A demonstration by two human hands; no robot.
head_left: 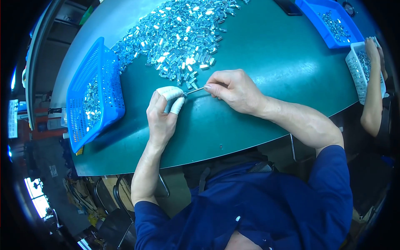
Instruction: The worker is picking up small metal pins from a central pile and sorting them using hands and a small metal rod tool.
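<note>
Pinching a small metal piece (185, 94) between white-wrapped fingers (170, 92), the left hand (161, 121) faces the right hand (239, 91), whose thumb and forefinger are closed on a thin rod (196, 90); the rod's far tip reaches the piece, over the green worktop (233, 129), near a heap of shiny metal parts (179, 37); a blue basket (116, 85) holding similar parts stands to the left.

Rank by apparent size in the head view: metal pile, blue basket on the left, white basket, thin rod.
1. Metal pile
2. Blue basket
3. White basket, partly hidden by an arm
4. Rod
</note>
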